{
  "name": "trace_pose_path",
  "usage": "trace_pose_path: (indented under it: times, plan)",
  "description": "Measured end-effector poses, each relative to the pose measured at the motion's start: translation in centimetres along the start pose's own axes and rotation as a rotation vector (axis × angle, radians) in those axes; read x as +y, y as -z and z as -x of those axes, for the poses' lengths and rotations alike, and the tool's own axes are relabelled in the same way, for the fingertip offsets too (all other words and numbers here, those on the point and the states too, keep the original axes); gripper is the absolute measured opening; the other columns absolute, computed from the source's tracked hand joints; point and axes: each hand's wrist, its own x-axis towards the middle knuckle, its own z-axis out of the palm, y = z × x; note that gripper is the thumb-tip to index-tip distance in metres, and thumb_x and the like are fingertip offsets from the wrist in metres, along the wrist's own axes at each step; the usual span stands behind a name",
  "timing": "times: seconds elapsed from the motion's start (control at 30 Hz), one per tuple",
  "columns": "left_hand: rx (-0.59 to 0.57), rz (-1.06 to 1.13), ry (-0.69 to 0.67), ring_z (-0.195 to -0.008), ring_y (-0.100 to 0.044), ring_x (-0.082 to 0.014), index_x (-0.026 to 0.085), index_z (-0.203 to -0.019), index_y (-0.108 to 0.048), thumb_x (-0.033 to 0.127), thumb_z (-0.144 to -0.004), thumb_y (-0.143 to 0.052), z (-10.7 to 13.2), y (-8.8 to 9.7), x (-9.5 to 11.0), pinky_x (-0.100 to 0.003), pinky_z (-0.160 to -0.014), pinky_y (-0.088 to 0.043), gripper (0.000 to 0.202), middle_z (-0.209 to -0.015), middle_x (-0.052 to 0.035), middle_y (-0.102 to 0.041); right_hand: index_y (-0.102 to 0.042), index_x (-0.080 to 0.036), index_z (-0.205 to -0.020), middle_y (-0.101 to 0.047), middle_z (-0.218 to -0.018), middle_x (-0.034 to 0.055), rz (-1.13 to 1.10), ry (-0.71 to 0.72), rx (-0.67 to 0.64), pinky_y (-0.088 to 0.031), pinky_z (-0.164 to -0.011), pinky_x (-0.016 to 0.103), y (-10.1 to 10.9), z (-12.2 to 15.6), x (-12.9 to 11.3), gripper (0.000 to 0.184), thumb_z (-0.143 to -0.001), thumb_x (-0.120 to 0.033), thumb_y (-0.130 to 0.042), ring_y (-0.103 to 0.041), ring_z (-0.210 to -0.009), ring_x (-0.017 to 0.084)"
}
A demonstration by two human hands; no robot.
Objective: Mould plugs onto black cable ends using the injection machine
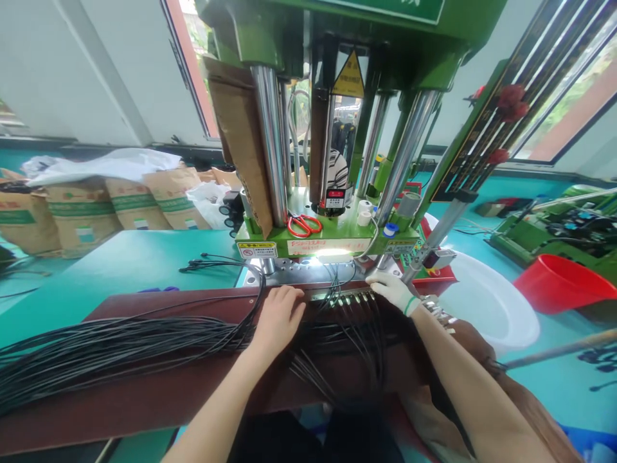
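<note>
Two-handed, seating thin black wires in silver metal mould row; left hand lying flat, pressing; gloved right hand grip unclear; ends probably wanting alignment

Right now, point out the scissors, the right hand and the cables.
scissors [303,223]: head view, where the red handles meet.
right hand [393,290]: head view, back of the white glove.
cables [120,347]: head view, middle of the black bundle.
</note>
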Motion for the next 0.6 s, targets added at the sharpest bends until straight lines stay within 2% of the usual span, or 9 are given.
trace_pose_path:
  times: [0.1,0.2,0.33,0.43,0.6]
  plan:
    - [-0.053,-0.163,0.010,-0.099,-0.047,-0.0250,0.020,-0.101,-0.056,0.024,-0.082,-0.046,-2.4,-1.1,-0.8,-0.038,-0.081,-0.035,0.022,-0.102,-0.0070,-0.059,-0.065,-0.012,-0.091,-0.066,-0.092,0.0100,-0.016,0.010,0.042,-0.043,-0.086,0.036,-0.2,0.3,0.3,0.029,-0.077,-0.026,-0.045,-0.059,-0.090,0.020]
    - [-0.121,-0.224,0.001,-0.096,-0.049,-0.0236,0.022,-0.099,-0.058,0.024,-0.083,-0.046,-3.5,-2.0,-1.1,-0.037,-0.080,-0.033,0.021,-0.095,-0.0052,-0.062,-0.065,-0.013,-0.090,-0.066,-0.093,0.0099,-0.021,0.038,0.055,-0.042,-0.087,0.037,-0.3,0.4,0.3,0.027,-0.078,-0.026,-0.045,-0.058,-0.090,0.021]
    - [-0.152,-0.195,-0.012,-0.085,-0.052,-0.0189,0.021,-0.083,-0.060,0.023,-0.084,-0.043,-3.6,-2.6,-0.8,-0.034,-0.076,-0.031,0.018,-0.084,-0.0028,-0.062,-0.065,-0.013,-0.089,-0.066,-0.091,0.0092,-0.035,0.069,0.054,-0.043,-0.085,0.035,-0.2,0.4,0.3,0.026,-0.079,-0.025,-0.045,-0.058,-0.088,0.020]
    - [-0.164,-0.141,-0.038,-0.084,-0.052,-0.0186,0.021,-0.081,-0.059,0.026,-0.085,-0.042,-3.2,-2.8,-0.7,-0.033,-0.076,-0.031,0.018,-0.082,-0.0020,-0.062,-0.065,-0.014,-0.088,-0.066,-0.089,0.0086,-0.044,0.075,0.060,-0.043,-0.084,0.035,-0.3,0.4,0.5,0.025,-0.079,-0.025,-0.045,-0.058,-0.087,0.020]
    - [-0.275,-0.001,-0.055,-0.076,-0.053,-0.0158,0.018,-0.074,-0.054,0.030,-0.083,-0.043,-2.4,-2.4,-0.6,-0.028,-0.069,-0.033,0.018,-0.079,-0.0019,-0.059,-0.064,-0.017,-0.088,-0.065,-0.088,0.0062,-0.066,0.077,0.067,-0.044,-0.083,0.034,-0.7,0.4,1.0,0.023,-0.080,-0.025,-0.044,-0.058,-0.087,0.019]
